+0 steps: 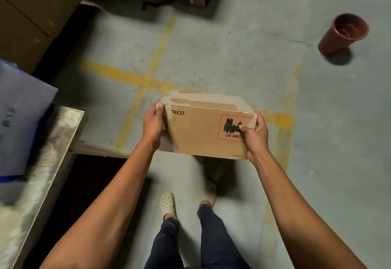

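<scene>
Carry step, I judge: cardboard box (203,127) up in the air above the floor (211,57), left hand (152,124) gripping its left end, right hand (255,135) gripping the right. Next calls for a level, two-sided hold toward a set-down spot

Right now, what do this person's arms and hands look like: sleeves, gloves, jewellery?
The left forearm and right forearm are bare to the frame's edge; no sleeve shows. The left hand and right hand wear no gloves; no watch, ring or band is visible. Below: dark navy trousers, pale perforated clogs.
</scene>
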A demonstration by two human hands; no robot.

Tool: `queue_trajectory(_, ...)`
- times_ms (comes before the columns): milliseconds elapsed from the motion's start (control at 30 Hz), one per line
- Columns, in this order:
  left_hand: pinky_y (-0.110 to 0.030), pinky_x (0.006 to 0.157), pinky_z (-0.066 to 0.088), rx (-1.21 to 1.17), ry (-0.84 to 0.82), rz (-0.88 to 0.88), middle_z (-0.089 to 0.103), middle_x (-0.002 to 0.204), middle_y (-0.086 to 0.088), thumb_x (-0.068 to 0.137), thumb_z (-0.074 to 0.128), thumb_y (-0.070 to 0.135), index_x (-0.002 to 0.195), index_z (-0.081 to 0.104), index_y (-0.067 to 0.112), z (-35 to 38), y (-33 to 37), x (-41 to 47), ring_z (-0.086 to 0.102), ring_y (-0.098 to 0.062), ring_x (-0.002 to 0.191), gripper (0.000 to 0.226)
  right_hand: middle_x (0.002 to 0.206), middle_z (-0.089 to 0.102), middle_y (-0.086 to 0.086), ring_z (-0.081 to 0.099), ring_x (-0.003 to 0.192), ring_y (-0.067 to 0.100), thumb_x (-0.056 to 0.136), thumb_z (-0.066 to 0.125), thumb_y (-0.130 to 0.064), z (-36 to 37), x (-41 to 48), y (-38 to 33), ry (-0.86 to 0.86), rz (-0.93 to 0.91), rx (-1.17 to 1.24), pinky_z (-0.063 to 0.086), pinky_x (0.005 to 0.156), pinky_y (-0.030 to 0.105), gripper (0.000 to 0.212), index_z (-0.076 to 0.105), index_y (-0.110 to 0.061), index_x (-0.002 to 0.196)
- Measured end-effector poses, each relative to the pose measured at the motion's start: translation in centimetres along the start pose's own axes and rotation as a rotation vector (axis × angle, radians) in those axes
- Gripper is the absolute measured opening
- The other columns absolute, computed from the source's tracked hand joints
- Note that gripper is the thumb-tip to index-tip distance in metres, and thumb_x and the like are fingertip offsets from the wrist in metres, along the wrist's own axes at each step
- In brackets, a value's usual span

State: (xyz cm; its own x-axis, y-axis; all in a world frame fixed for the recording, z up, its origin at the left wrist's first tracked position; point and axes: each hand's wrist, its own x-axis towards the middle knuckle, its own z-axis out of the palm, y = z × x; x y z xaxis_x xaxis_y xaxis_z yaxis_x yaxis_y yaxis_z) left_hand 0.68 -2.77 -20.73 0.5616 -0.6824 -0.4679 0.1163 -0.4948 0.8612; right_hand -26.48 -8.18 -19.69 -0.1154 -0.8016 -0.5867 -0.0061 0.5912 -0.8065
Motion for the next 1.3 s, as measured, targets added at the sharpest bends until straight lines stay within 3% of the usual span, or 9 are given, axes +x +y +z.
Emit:
queue_trajectory(167, 0.004, 0.076, 0.039, -0.099, 0.206, 0.097, 0.058, 0.131, 0.007, 0.106, 0.046, 0.02, 0.137, 0.057, 0.009, -7.2, 3.0, -6.9, 0.051, -0.003, 0.12, 0.035, 0.121, 0.067, 0.003, 0.069, 0.087, 0.003, 0.086, 0.051, 0.02, 2.9, -6.7, -2.6, -0.173, -0.11, -0.075, 0.058, 0.062, 0.024, 0.076, 0.046, -0.024, 0.147)
queue_trajectory(333, -0.019, 0.11, 0.036, -0.144, 0.321, 0.18, 0.057, 0.139, 0.009, 0.105, 0.049, 0.029, 0.138, 0.059, 0.015, -14.9, 4.6, -12.9, 0.051, -0.003, 0.129, 0.038, 0.13, 0.063, 0.001, 0.066, 0.103, 0.009, 0.085, 0.051, 0.019, 5.7, -12.8, -4.5, -0.249, -0.223, -0.103, 0.059, 0.068, 0.023, 0.075, 0.05, -0.022, 0.147)
queue_trajectory(500, -0.015, 0.083, 0.051, -0.262, 0.48, 0.2, 0.073, 0.095, 0.012, 0.104, 0.05, 0.032, 0.094, 0.074, 0.026, -23.6, 4.3, -20.5, 0.066, -0.002, 0.091, 0.027, 0.131, 0.062, 0.002, 0.064, 0.093, 0.002, 0.086, 0.048, 0.018, 10.7, -21.2, -5.0, -0.396, -0.311, -0.099, 0.056, 0.064, 0.017, 0.072, 0.047, -0.017, 0.149)
queue_trajectory(700, -0.045, 0.099, 0.053, -0.341, 0.691, 0.179, 0.076, 0.107, 0.0, 0.096, 0.049, 0.052, 0.113, 0.074, 0.021, -34.3, -2.0, -30.1, 0.07, -0.02, 0.105, 0.043, 0.126, 0.063, 0.0, 0.065, 0.088, -0.002, 0.089, 0.051, 0.011, 16.5, -32.1, -0.8, -0.571, -0.398, -0.154, 0.054, 0.067, 0.015, 0.064, 0.049, -0.015, 0.147)
queue_trajectory(800, -0.028, 0.112, 0.036, -0.403, 0.829, 0.223, 0.051, 0.149, 0.0, 0.101, 0.046, 0.051, 0.146, 0.05, 0.017, -38.9, -5.6, -35.0, 0.047, -0.014, 0.136, 0.057, 0.132, 0.064, 0.004, 0.064, 0.115, 0.017, 0.088, 0.062, -0.001, 19.6, -37.1, 2.7, -0.732, -0.466, -0.243, 0.051, 0.089, 0.024, 0.058, 0.052, -0.015, 0.143)
queue_trajectory(900, -0.019, 0.103, 0.028, -0.448, 0.943, 0.221, 0.036, 0.158, 0.007, 0.104, 0.043, 0.048, 0.155, 0.033, 0.024, -43.1, -8.8, -39.2, 0.034, -0.008, 0.142, 0.058, 0.128, 0.066, 0.009, 0.064, 0.115, 0.025, 0.081, 0.066, -0.012, 22.9, -42.0, 5.8, -0.858, -0.472, -0.312, 0.053, 0.091, 0.033, 0.056, 0.057, -0.014, 0.136)
queue_trajectory(1067, -0.008, 0.077, 0.04, -0.516, 1.089, 0.197, 0.06, 0.105, 0.026, 0.105, 0.041, 0.046, 0.124, 0.057, 0.029, -48.5, -12.1, -45.0, 0.056, 0.009, 0.098, 0.03, 0.139, 0.057, 0.001, 0.061, 0.116, 0.012, 0.083, 0.069, -0.006, 27.3, -49.3, 9.7, -1.048, -0.499, -0.344, 0.05, 0.099, 0.032, 0.08, 0.036, -0.021, 0.155)
queue_trajectory(1200, -0.031, 0.092, 0.051, -0.545, 1.178, 0.178, 0.068, 0.114, 0.012, 0.093, 0.051, 0.061, 0.119, 0.064, 0.029, -52.2, -14.3, -47.3, 0.062, -0.008, 0.11, 0.043, 0.146, 0.051, 0.002, 0.057, 0.127, 0.016, 0.07, 0.075, -0.025, 31.3, -51.9, 11.8, -1.161, -0.52, -0.391, 0.047, 0.108, 0.043, 0.086, 0.042, -0.043, 0.148)
queue_trajectory(1300, -0.048, 0.101, 0.051, -0.577, 1.237, 0.131, 0.071, 0.115, 0.003, 0.074, 0.061, 0.068, 0.107, 0.068, 0.034, -55.1, -16.3, -47.3, 0.064, -0.019, 0.112, 0.048, 0.135, 0.059, 0.007, 0.065, 0.115, 0.019, 0.076, 0.076, -0.022, 34.4, -53.4, 12.5, -1.21, -0.503, -0.414, 0.055, 0.097, 0.041, 0.061, 0.058, -0.048, 0.127)
